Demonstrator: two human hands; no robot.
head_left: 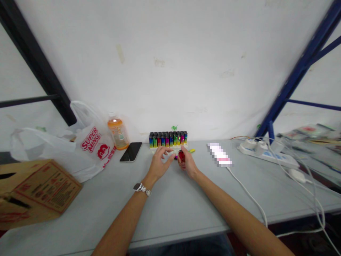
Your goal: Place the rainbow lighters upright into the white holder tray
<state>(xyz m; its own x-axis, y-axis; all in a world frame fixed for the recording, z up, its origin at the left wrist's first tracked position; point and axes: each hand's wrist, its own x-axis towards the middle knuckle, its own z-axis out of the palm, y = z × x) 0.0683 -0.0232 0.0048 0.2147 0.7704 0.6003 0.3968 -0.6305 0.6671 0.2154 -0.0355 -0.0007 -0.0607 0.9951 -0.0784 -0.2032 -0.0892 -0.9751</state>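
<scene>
Rows of coloured lighters with black tops stand upright against the wall in the middle of the table, in what looks like a low white tray. My right hand is closed around a red lighter just in front of the rows. Beside it, my left hand has its fingers apart and reaches towards the front of the rows, with nothing seen in it. A yellow piece lies behind my right hand. Something purple shows between the hands, mostly hidden.
A dark phone and an orange drink bottle are at the left, near a white plastic bag and a cardboard box. To the right lie a blurred-out phone on a cable and a power strip with several cords.
</scene>
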